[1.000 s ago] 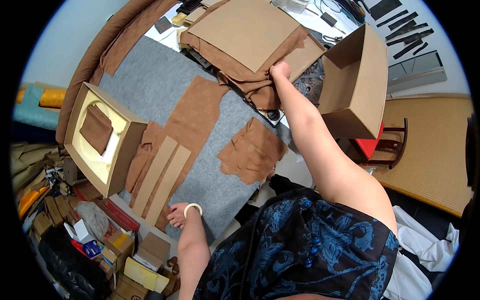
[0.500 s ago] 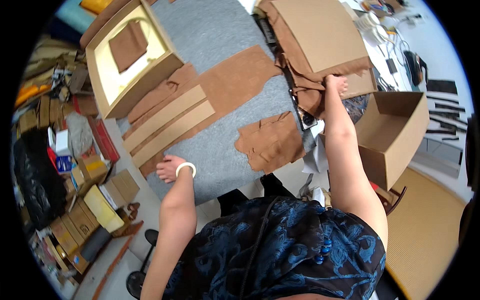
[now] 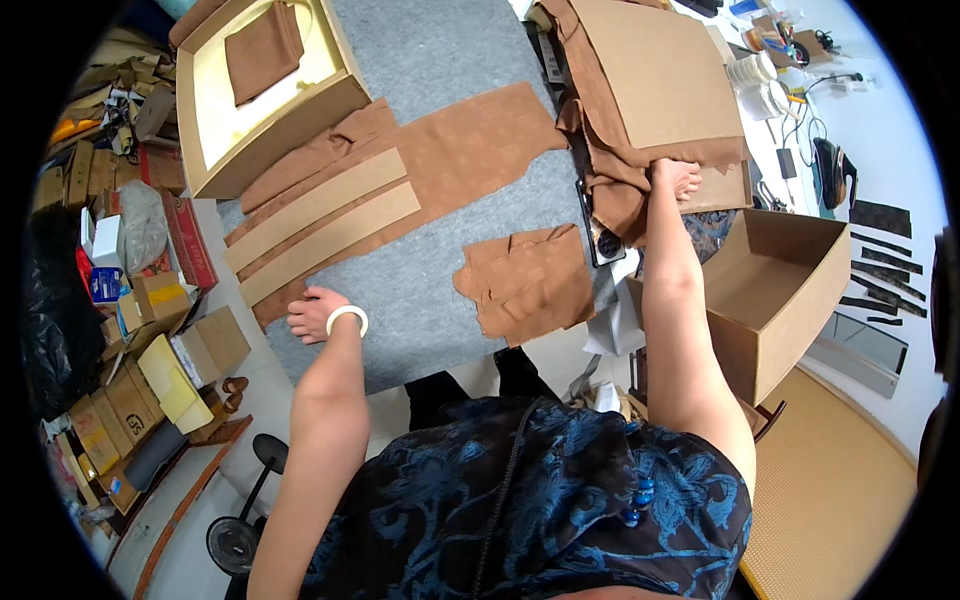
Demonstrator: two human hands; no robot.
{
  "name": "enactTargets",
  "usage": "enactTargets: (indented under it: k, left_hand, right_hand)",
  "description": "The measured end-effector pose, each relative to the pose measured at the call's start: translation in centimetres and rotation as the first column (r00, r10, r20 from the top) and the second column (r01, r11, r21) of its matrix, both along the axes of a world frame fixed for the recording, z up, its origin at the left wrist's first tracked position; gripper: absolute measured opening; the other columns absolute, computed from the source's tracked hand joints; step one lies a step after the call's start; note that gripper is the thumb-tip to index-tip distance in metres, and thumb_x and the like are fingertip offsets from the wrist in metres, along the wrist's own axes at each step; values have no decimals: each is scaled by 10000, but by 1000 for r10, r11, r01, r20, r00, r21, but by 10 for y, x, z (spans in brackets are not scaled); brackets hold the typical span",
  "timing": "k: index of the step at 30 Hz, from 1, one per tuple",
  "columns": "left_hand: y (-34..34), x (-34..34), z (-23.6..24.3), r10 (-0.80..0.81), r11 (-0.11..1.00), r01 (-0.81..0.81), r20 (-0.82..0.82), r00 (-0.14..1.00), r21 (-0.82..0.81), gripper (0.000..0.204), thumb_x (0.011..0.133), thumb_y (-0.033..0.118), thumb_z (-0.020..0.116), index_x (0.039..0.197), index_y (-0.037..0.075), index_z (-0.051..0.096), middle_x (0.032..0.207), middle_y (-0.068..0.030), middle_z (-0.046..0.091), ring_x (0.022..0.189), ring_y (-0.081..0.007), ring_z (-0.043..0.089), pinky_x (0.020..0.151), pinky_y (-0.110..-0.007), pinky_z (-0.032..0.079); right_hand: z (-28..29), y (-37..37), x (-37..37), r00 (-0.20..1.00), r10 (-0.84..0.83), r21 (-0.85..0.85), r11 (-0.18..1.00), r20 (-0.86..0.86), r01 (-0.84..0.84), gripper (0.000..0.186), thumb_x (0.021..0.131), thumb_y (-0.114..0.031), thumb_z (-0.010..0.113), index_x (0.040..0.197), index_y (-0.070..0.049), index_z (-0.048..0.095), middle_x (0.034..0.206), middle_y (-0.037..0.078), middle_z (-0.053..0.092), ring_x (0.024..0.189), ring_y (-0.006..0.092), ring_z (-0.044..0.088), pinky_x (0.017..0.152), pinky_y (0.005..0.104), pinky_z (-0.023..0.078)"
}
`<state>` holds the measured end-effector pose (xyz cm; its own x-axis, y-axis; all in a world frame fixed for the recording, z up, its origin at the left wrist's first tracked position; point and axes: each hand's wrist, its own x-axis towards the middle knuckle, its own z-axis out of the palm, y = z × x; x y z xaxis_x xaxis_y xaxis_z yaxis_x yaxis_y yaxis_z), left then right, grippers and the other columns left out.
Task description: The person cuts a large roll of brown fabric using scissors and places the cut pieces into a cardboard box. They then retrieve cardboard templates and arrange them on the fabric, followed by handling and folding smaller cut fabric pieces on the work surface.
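My left hand (image 3: 318,314) rests on the grey felt table cover (image 3: 400,330), fingers extended and slightly apart. It lies near the close ends of two long cardboard strips (image 3: 333,243), which sit on a long piece of brown fabric (image 3: 480,133). My right hand (image 3: 677,178) is at the right, its fingers curled at the folded brown cloth (image 3: 618,190) along the close edge of a large cardboard panel (image 3: 670,85). The fingertips are partly hidden. A smaller, wrinkled brown fabric piece (image 3: 528,285) lies between my hands.
An open box (image 3: 355,85) with a yellowish lining holds a folded brown cloth (image 3: 264,52) at the far left. An empty cardboard box (image 3: 775,310) stands at the right. Dark phone-like device (image 3: 606,245) lies by the cloth. Stacked cartons (image 3: 110,440) crowd the left floor.
The whole view has turned slightly, shifting the table's things in the picture. My left hand keeps its place by the strips; my right hand stays at the folded cloth.
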<state>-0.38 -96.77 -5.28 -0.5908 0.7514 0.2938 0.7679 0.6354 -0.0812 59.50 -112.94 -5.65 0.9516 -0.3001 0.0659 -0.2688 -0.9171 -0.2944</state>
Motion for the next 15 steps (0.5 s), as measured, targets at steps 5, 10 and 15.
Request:
enactTargets:
  k: [5, 10, 15]
  left_hand:
    - [2, -3, -4, 30, 999, -28, 45, 999, -41, 354, 875, 368, 465, 999, 51, 562, 1066, -161, 569, 1000, -329, 537, 838, -468, 416]
    - [1, -7, -12, -7, 1000, 8, -70, 998, 17, 283, 861, 341, 486, 918, 67, 534, 964, -130, 551, 910, -307, 542, 751, -450, 428]
    - [0, -7, -17, 13, 1000, -13, -62, 998, -7, 318, 875, 353, 455, 950, 58, 545, 966, -141, 569, 935, -323, 556, 755, -474, 441]
  right_hand:
    - [7, 3, -6, 985, 170, -11, 985, 7, -169, 625, 852, -355, 578, 1398, -148, 355, 1462, 136, 300, 1315, 353, 293, 1066, 528, 247]
    - [-26, 2, 6, 997, 49, 274, 960, 62, -64, 547, 944, -316, 466, 1438, -131, 321, 1502, 102, 253, 1362, 345, 238, 1095, 543, 213]
    - [-48, -11, 37, 949, 231, -358, 886, -213, -296, 600, 918, -272, 476, 1453, -38, 340, 1573, 125, 116, 1453, 374, 17, 1060, 721, 108]
